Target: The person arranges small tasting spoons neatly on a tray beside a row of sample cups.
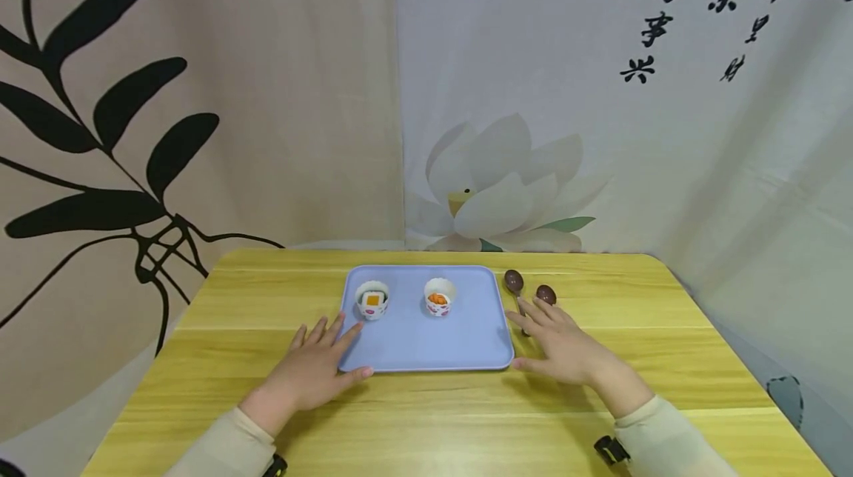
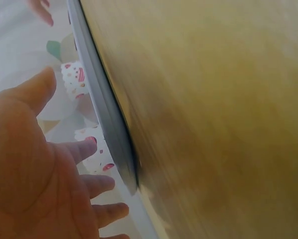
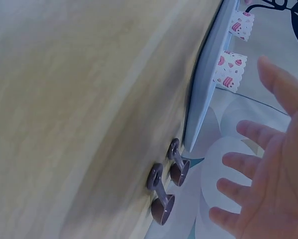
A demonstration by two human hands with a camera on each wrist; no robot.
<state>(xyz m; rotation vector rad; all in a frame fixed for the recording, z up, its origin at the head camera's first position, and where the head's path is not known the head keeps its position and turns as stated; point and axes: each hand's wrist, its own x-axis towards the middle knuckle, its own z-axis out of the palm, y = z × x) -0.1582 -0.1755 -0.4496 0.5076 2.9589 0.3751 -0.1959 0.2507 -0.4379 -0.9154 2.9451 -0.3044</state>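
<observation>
A light blue tray (image 1: 426, 347) lies on the wooden table. On it stand two small white paper cups with red prints: the left cup (image 1: 372, 309) holds a white and orange-yellow piece, the right cup (image 1: 438, 308) several orange pieces. My left hand (image 1: 313, 369) is spread with fingers straight at the tray's lower left corner. Beside the tray's right edge, my right hand (image 1: 560, 344) is spread over the handles of two brown spoons (image 3: 162, 201). In both wrist views the palms hold nothing.
The yellow wooden table (image 1: 426, 425) extends around the tray. Behind it hangs a pale curtain (image 1: 320, 129) with dark leaves, a lotus and black characters. A black strap piece (image 1: 610, 449) shows at the right sleeve.
</observation>
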